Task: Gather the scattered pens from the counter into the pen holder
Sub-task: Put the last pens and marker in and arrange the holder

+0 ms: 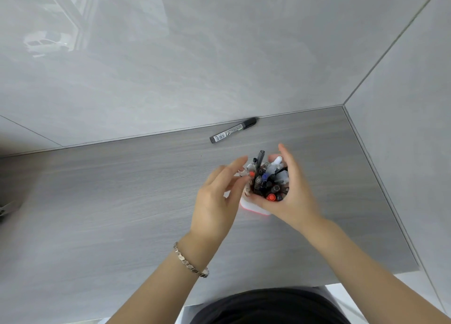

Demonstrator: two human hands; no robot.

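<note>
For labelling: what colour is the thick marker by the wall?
Thick marker: dark grey, black cap, white barcode label; head view.

A grey wood-grain desk (97, 213). A black marker (233, 130) lies slantwise at its back edge, cap end against the edge. A white holder (252, 207) packed with pens (267, 184) stands toward the back right corner. Something dark and blurred (4, 211) sits at the left edge.
</note>
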